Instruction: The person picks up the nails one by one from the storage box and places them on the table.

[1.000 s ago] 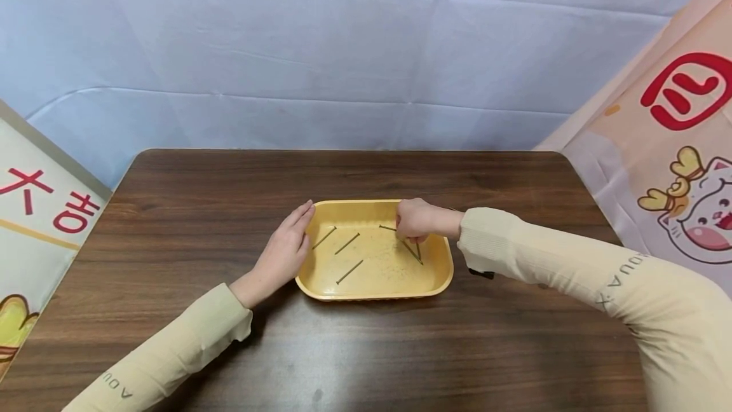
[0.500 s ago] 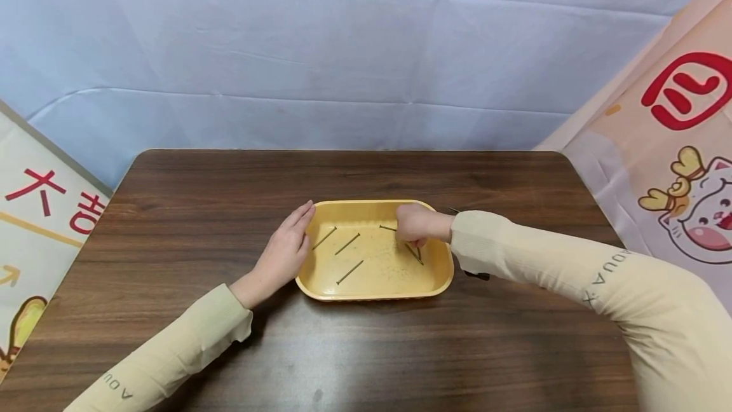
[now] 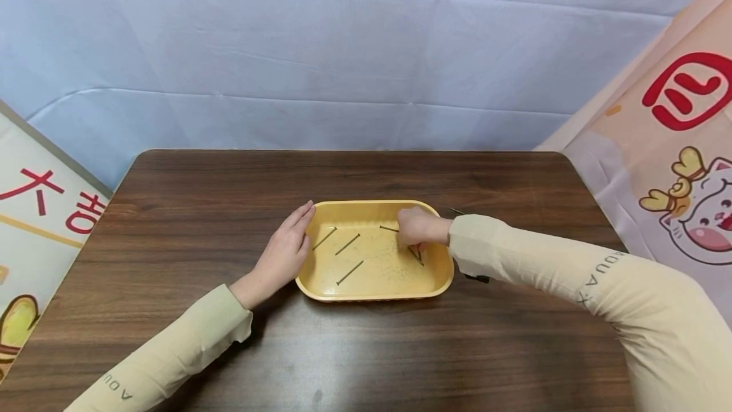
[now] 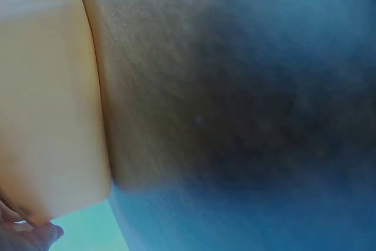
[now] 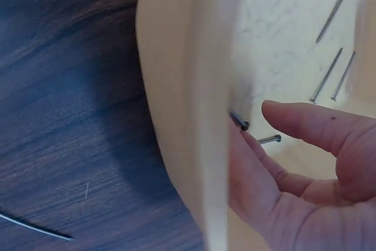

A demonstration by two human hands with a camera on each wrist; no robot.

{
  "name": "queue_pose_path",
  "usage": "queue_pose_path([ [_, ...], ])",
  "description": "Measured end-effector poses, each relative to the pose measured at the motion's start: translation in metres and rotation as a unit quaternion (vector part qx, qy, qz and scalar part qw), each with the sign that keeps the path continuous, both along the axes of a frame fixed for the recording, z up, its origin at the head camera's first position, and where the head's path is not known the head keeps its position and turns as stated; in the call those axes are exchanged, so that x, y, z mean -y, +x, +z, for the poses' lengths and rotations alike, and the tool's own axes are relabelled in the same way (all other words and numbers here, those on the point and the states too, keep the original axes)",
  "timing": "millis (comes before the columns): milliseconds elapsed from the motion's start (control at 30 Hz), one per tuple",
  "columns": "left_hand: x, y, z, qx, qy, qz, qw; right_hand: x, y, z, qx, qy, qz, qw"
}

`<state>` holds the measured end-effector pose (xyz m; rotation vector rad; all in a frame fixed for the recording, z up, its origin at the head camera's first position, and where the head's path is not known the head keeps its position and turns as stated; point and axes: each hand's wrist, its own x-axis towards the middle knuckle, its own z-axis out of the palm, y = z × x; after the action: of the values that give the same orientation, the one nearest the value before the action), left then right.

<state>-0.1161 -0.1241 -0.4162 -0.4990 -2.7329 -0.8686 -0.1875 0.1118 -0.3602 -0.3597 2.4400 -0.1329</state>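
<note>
A yellow plastic tray [image 3: 372,291] stands on the table with several long nails lying in it, one of them a nail [image 3: 349,272] near the front left. My left hand [image 3: 283,250] lies along the tray's left end, its fingers straight against the wall. Inside the right part of the tray, my right hand [image 3: 420,226] reaches down over nails. In the right wrist view, a nail [image 5: 239,120] sits right by the fingertips, and the thumb [image 5: 294,119] stands apart from the fingers. More nails, such as a nail [image 5: 332,16], lie beyond the thumb.
The dark wood-grain table [image 3: 366,355] extends around the tray. A thin dark strip [image 5: 35,226] lies on it right of the tray, partly behind the sleeve in the head view. A pale cloth [image 3: 366,49] hangs behind the table, with printed banners at both sides.
My right forearm and cuff have shifted a little left and down, with the hand staying low over the same nails. My left hand and the tray have not moved.
</note>
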Motion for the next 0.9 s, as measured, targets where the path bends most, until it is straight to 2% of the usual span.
queue_pose_path([
  [300,0.0001,-0.0001,0.0003,-0.003,-0.003,0.003,1.0,0.0019,0.001,-0.0064,-0.003,-0.001,-0.007,1.0],
  [600,-0.0003,-0.0002,0.0015,0.003,-0.006,0.001,1.0,0.0041,0.0049,-0.0105,0.0,-0.009,0.017,1.0],
  [900,-0.0002,0.0005,0.0017,0.008,-0.008,0.003,0.9999,0.0064,0.0062,-0.011,0.002,-0.007,0.017,1.0],
])
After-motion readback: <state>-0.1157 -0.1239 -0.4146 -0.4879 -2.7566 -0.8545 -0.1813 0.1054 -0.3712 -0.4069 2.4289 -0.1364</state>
